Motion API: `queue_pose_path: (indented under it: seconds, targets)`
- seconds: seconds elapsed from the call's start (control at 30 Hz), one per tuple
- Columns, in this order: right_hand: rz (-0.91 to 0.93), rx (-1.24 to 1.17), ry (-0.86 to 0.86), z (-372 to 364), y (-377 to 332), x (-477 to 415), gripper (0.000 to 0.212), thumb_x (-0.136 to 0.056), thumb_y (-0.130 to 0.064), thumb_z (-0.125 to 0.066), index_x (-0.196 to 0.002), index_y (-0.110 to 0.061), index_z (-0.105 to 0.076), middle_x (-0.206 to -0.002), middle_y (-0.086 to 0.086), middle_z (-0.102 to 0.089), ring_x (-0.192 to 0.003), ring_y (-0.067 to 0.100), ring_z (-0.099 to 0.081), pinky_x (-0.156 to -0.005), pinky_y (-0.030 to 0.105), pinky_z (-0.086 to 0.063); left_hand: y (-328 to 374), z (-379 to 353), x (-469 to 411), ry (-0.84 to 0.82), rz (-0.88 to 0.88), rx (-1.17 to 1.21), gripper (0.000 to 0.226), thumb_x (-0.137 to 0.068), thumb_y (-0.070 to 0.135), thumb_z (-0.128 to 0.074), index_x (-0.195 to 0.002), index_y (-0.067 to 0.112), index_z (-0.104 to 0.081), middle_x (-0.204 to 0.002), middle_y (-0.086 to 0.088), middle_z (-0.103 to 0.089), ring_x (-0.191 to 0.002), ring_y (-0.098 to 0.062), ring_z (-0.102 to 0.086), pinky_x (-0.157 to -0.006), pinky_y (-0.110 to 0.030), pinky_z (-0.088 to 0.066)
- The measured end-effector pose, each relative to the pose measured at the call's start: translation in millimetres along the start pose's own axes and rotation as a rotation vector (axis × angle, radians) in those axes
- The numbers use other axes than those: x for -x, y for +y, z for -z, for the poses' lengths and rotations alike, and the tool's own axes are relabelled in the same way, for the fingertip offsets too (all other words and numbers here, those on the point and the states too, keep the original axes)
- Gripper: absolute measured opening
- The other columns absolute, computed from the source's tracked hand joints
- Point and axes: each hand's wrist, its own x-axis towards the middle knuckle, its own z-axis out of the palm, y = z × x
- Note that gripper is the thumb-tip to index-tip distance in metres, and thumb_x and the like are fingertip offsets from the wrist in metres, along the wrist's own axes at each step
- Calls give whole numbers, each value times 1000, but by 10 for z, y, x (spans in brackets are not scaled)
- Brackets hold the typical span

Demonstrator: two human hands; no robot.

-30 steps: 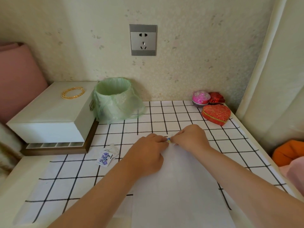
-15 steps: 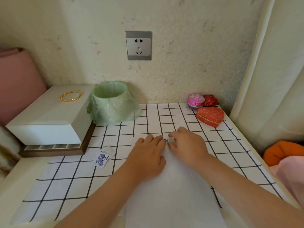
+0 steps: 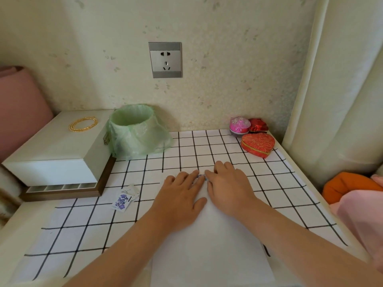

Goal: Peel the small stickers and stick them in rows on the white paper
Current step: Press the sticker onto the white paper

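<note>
Because a loose sheet would skid, the left hand (image 3: pixel 182 196) lies flat, fingers straight, on the large white paper sheet (image 3: pixel 209 245), probably pinning it to the grid-clothed bench (image 3: pixel 83 235). Just right of it the right hand (image 3: pixel 229 186) rests low. Whether its thumb pinches or merely presses the small blue sticker (image 3: pixel 201 177) between both hands' fingertips, at the paper's far edge, I cannot tell. Left of the left hand lies a purple sticker sheet (image 3: pixel 122 200). Beyond, bare grid leaves room before the green-bagged bin (image 3: pixel 134 131) and red heart-shaped box (image 3: pixel 258 145).
</note>
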Motion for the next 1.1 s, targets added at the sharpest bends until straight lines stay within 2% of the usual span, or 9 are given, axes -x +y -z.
queue_pose_path:
  seconds: [0.13, 0.27, 0.43, 0.5, 0.6, 0.7, 0.83, 0.97, 1.1]
  targets:
    - [113, -20, -149, 59, -12, 104, 62, -86, -38, -20, -125, -13, -62, -126, 6, -58, -110, 27, -54, -88, 43, -44, 32, 3, -1, -10, -15, -51, 62, -92, 48, -35, -132, 10, -63, -135, -7, -63, -108, -25, -63, -78, -42, -55]
    - [125, -52, -276, 96, 57, 174, 79, -87, -45, -10, -151, -10, -41, -157, 8, -40, -140, 25, -41, -103, 52, -39, 51, 6, 9, -24, -10, -75, 64, -90, 47, -35, -130, 5, -63, -134, -11, -63, -109, -27, -63, -79, -44, -56]
    - [100, -50, -342, 112, 27, 185, 94, -76, -50, 12, -160, -16, -15, -168, 3, -12, -153, 20, -16, -111, 53, -27, 30, 87, -15, -45, 11, 21, 85, -84, 50, -3, -150, 11, -40, -158, -3, -36, -141, -20, -37, -111, -45, -35]
    - [98, -41, -358, 104, 17, 193, 96, -74, -50, 16, -160, -16, -11, -169, 3, -8, -154, 20, -12, -112, 53, -25, 18, 79, -11, -36, 24, 55, 88, -82, 51, -2, -148, 11, -43, -157, -4, -38, -143, -20, -35, -113, -41, -33]
    - [105, -31, -356, 85, 24, 202, 88, -82, -50, 13, -160, -15, -6, -169, 3, -3, -155, 20, -7, -114, 53, -23, 0, 54, -12, 13, 48, 61, 78, -87, 49, -13, -134, 8, -61, -142, -8, -56, -134, -23, -50, -108, -36, -41]
    - [113, -58, -361, 83, 27, 212, 91, -80, -50, 15, -160, -13, -6, -169, 5, 0, -155, 21, -6, -117, 54, -19, 31, 94, -22, 12, 88, 124, 71, -90, 45, -15, -129, 11, -64, -142, -5, -57, -134, -21, -49, -105, -35, -43]
    - [163, -142, -320, 74, 20, 247, 89, -82, -51, 7, -160, -13, -11, -169, 5, -2, -155, 21, -7, -119, 52, -16, 45, 123, -47, 30, 106, 130, 55, -90, 39, -28, -108, 8, -70, -113, -6, -70, -103, -27, -66, -80, -41, -58]
    - [164, -218, -370, 90, -10, 285, 87, -83, -55, 4, -161, -17, -7, -169, 1, -3, -155, 18, -1, -123, 52, -7, -3, 125, 36, -71, 51, 24, 56, -88, 39, -37, -124, 7, -67, -122, -6, -69, -100, -23, -67, -73, -36, -58]
    - [170, -249, -359, 145, -61, 300, 67, -102, -45, -27, -160, -15, -12, -168, 2, -8, -155, 19, -5, -123, 49, -9, -51, 92, 125, -81, 11, -50, 59, -92, 44, -35, -129, 10, -65, -130, -2, -66, -106, -21, -65, -76, -35, -56]
